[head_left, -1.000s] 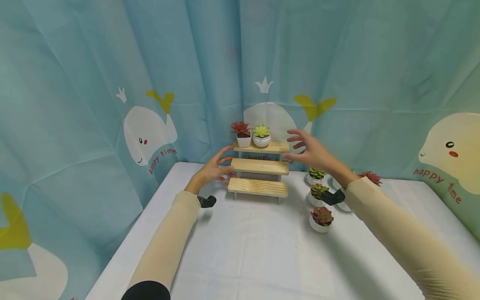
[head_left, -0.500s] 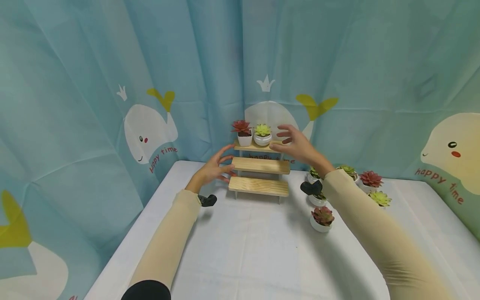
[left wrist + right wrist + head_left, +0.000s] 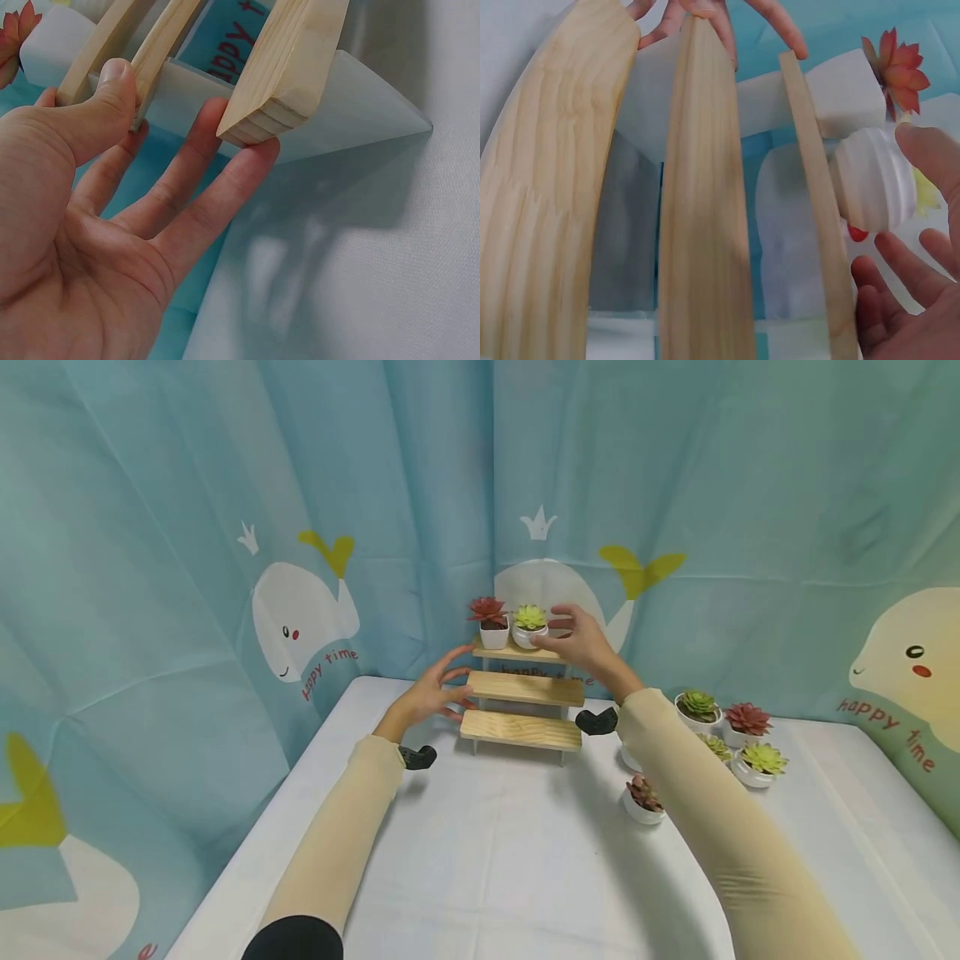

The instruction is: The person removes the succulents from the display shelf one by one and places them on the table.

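A three-step wooden stand (image 3: 525, 687) stands at the back of the table. On its top board are a red succulent in a square white pot (image 3: 492, 631) and a light green succulent in a round white pot (image 3: 530, 622). My left hand (image 3: 431, 693) rests its spread fingers and thumb against the boards' left ends; in the left wrist view, a fingertip touches the bottom board's (image 3: 277, 82) corner. Beside the light green succulent's round pot (image 3: 874, 180), my right hand (image 3: 922, 315) has its thumb near the rim and its loosely bent fingers close to the side.
Several more potted succulents stand to the right: a green one (image 3: 697, 706), a red one (image 3: 747, 722), a light green one (image 3: 761, 764) and a reddish one (image 3: 642, 800) nearer. My right sleeve partly hides some. A blue curtain (image 3: 420, 485) hangs behind the white-covered table (image 3: 450, 860).
My right hand has moved left along the top board, from its right end to the round pot of the light green succulent. The left hand has stayed at the stand's left ends.
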Demonstrator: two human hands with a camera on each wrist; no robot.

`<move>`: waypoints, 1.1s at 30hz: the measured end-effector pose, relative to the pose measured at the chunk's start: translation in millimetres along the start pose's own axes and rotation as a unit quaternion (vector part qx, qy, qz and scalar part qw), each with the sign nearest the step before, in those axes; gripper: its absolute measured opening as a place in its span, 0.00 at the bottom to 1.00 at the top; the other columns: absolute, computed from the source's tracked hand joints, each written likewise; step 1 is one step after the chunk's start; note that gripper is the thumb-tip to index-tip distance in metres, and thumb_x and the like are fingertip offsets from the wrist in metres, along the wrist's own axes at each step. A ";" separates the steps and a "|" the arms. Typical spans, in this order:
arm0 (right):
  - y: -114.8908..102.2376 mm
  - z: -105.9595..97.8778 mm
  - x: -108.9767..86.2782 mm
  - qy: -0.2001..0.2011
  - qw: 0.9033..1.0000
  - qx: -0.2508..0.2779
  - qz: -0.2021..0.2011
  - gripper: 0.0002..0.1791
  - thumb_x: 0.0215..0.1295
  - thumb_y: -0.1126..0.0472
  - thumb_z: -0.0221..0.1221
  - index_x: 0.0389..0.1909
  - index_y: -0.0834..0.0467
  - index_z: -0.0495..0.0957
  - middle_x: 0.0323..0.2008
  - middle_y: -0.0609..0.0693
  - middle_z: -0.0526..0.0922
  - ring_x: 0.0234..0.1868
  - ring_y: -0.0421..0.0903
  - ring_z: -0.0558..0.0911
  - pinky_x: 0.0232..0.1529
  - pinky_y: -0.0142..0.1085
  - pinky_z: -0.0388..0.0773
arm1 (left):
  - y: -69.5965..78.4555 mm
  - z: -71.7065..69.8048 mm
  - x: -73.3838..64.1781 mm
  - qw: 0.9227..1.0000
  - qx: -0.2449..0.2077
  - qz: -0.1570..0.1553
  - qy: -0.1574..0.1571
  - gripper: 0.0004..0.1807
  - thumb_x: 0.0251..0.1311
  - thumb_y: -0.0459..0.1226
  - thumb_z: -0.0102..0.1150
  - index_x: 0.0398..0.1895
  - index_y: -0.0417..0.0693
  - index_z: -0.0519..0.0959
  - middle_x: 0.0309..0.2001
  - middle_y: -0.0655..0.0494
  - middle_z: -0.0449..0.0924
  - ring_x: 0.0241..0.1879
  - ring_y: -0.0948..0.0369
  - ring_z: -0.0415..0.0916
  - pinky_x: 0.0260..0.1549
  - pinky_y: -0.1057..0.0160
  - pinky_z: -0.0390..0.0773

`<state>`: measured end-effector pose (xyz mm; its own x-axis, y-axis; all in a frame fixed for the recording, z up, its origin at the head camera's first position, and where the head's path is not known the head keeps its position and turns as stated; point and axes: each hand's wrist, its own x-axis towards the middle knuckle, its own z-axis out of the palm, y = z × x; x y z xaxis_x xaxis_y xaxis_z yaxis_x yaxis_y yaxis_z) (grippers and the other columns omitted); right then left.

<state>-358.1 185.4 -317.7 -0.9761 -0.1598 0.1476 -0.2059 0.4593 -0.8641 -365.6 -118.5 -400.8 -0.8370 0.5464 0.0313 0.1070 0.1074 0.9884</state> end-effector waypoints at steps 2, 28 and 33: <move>1.5 2.5 2.0 0.006 1.000 0.001 0.004 0.43 0.66 0.49 0.71 0.75 0.58 0.61 0.69 0.60 0.72 0.69 0.57 0.73 0.63 0.52 0.75 | 0.3 0.8 0.2 1.000 0.000 0.000 0.000 0.42 0.75 0.33 0.57 0.83 0.71 0.49 0.81 0.41 0.47 0.48 0.39 0.83 0.43 0.39 0.84; 1.2 21.2 6.2 0.026 0.999 -0.014 0.024 0.41 0.68 0.50 0.68 0.75 0.60 0.62 0.67 0.63 0.74 0.65 0.57 0.76 0.61 0.51 0.76 | -3.0 -0.2 -1.1 1.000 -0.013 -0.007 0.001 0.43 0.75 0.33 0.57 0.83 0.72 0.49 0.81 0.42 0.48 0.50 0.38 0.83 0.42 0.41 0.84; 1.2 21.0 4.9 0.026 0.999 -0.015 0.021 0.40 0.69 0.50 0.68 0.75 0.60 0.62 0.66 0.63 0.74 0.64 0.57 0.76 0.60 0.51 0.77 | -2.8 0.0 -1.2 1.000 -0.014 -0.011 0.003 0.43 0.75 0.33 0.58 0.83 0.72 0.49 0.81 0.42 0.48 0.49 0.40 0.83 0.42 0.41 0.85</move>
<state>-361.6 166.8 -328.1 -0.9860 -0.0946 0.1372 -0.1661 0.4899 -0.8558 -364.9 -119.5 -403.6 -0.8420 0.5394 0.0110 0.0744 0.0959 0.9926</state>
